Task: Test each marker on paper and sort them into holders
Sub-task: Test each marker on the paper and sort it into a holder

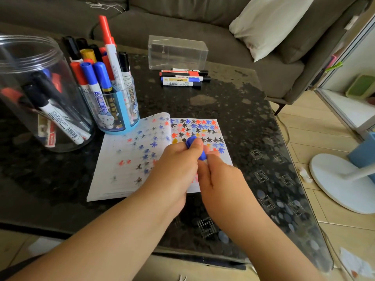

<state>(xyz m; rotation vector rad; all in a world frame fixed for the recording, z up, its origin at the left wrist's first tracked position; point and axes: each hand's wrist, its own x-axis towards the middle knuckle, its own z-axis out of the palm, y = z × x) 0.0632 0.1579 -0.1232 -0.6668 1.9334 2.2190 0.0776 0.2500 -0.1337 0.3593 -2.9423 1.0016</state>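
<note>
Currently both hands, left hand and right hand, are pinching a blue marker over the open notebook on the counter, apparently working its cap; next move is calling for sorting into the blue holder or clear jar.

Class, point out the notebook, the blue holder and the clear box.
notebook (121, 163): head view, left page.
blue holder (123, 110): head view, blue front strip.
clear box (177, 52): head view, front wall.
</note>
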